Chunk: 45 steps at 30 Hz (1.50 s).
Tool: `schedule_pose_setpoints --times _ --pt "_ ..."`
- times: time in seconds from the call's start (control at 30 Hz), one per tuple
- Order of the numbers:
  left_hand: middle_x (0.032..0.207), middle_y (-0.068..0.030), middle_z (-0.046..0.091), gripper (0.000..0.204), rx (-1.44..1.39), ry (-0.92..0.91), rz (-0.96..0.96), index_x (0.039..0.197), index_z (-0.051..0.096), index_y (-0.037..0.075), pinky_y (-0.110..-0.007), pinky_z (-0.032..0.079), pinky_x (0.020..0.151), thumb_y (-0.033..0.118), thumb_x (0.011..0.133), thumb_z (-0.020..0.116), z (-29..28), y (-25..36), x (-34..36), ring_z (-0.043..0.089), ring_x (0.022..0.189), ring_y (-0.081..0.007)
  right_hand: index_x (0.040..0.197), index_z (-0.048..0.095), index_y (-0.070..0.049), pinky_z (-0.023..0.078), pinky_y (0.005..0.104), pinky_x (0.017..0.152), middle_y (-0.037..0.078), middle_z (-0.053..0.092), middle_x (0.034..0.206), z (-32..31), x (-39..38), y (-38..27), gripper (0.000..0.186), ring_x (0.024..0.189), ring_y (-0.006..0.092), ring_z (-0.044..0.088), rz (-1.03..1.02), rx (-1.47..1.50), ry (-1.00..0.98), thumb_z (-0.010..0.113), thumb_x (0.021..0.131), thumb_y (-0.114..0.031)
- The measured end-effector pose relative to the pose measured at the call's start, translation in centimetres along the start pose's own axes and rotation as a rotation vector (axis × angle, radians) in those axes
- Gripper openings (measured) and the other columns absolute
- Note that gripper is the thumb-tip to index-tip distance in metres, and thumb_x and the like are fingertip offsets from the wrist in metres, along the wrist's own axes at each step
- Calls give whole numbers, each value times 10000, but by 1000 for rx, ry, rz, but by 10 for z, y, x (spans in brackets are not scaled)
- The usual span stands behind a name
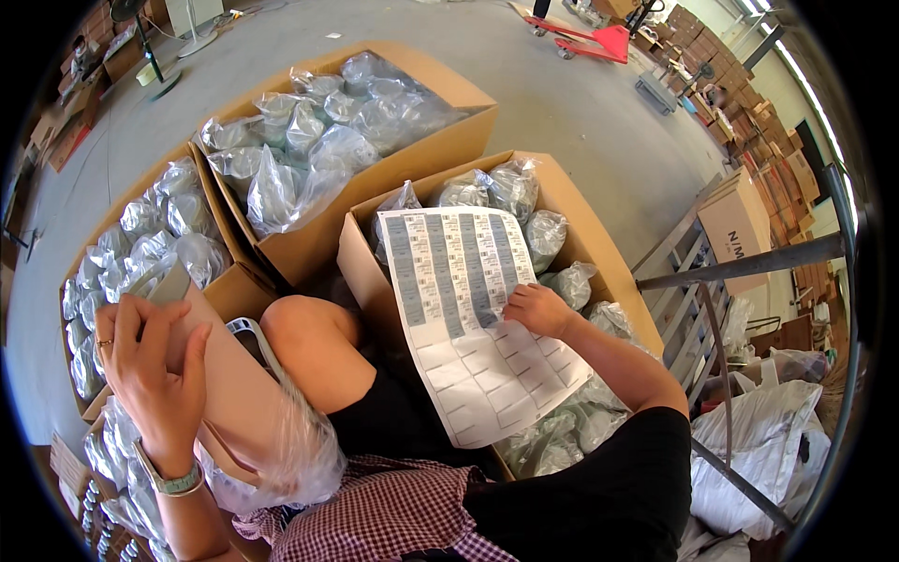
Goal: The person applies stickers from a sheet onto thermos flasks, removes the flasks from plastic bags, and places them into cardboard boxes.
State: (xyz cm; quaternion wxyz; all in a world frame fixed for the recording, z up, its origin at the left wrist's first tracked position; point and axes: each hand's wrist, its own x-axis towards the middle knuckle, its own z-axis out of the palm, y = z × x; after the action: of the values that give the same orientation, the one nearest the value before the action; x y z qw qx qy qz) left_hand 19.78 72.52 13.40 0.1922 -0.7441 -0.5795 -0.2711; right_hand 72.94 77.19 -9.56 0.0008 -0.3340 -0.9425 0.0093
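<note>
My right hand (541,309) pinches the right side of a large white sheet of labels (487,403). Grey-blue printed labels fill its upper part, while the lower part is bare backing. The sheet lies over an open carton (585,215) of plastic-wrapped items. My left hand (154,384), wearing a ring and a wristwatch (178,484), is raised with its fingers apart. It is against or just in front of a tall brown cardboard piece (248,403) by my left thigh; contact is unclear. Clear plastic film (295,459) surrounds that piece's lower end.
Two more open cartons, one ahead (375,159) and one at the left (239,290), hold wrapped items. Metal bars (749,260), a closed carton (735,229) and white sacks (758,459) stand at the right. A red pallet jack (595,47) is farther off.
</note>
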Motion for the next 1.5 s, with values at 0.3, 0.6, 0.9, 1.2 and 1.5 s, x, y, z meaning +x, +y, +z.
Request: schedule_pose_setpoints --times 0.3,0.6,0.9,1.2,1.5 --pt "874 -100 510 272 6 13 9 926 704 29 -436 443 804 149 712 824 -1 1 0 517 903 -310 921 698 -116 568 410 732 49 709 860 -17 25 4 73 868 261 700 43 93 -257 661 859 -122" --pt "870 -93 513 257 -1 27 9 923 704 39 -429 440 802 153 727 825 -4 1 -4 517 897 -304 949 588 -82 569 404 753 48 674 855 -34 23 -9 125 850 268 695 11 -85 -286 664 853 -104" --pt "876 -87 520 270 4 43 9 928 707 43 -430 441 814 169 724 832 -2 0 -7 526 917 -301 1100 640 -92 548 410 903 46 600 1085 -32 14 -10 336 1018 280 635 -71 297 -155 785 808 -172" --pt "883 -84 523 275 17 24 -11 929 709 48 -427 442 821 174 720 835 -3 0 -9 528 932 -301 969 709 -101 559 382 852 43 621 1003 0 9 9 127 999 269 639 48 219 -175 726 844 -122" --pt "897 -76 530 282 19 20 -16 936 718 54 -422 441 823 177 712 838 -2 1 -7 531 949 -295 879 754 -61 552 399 779 105 677 909 -6 35 21 85 874 310 684 196 383 -344 687 840 -27"
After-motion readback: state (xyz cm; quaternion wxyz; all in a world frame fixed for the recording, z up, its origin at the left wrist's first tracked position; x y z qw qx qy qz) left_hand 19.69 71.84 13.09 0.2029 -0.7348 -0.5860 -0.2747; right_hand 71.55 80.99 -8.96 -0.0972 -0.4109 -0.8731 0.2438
